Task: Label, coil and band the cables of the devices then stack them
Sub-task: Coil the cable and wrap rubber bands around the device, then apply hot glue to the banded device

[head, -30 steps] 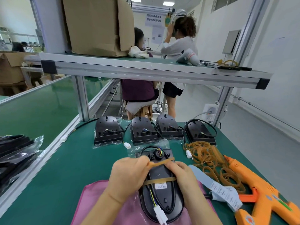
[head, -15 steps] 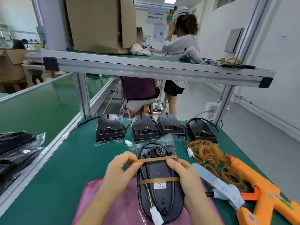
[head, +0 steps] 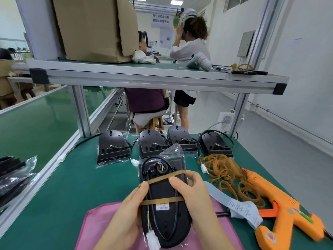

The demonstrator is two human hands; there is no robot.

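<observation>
**A:** How does your left hand sit?

**B:** Your left hand comes up from 7 o'clock with the palm turned inward. Its fingers are wrapped round the left edge of the device. Your thumb tip sits at the left end of the upper band.

**A:** And the device?

**B:** It lies lengthwise between your two hands, over the pink mesh pad on the green desk. The shell is glossy black plastic, rounded at 6 o'clock and squared at 12 o'clock. A thin black cable loops over its back, and coloured wires show near the top. A white connector lies at 6 o'clock. The lower band, flat tan rubber, crosses just above a white label. The upper band runs slanted, higher on the right.

**A:** Your right hand?

**B:** Your right hand reaches in from 5 o'clock. The thumb lies flat on the shell, and the fingers curl at the right edge, pinching that band's right end.

**A:** Further right?

**B:** At 2 o'clock from the device there is a tangled pile of rubber bands. At 3 o'clock lies a pale strip of printed labels. At 4 o'clock lies an orange glue gun.
</observation>
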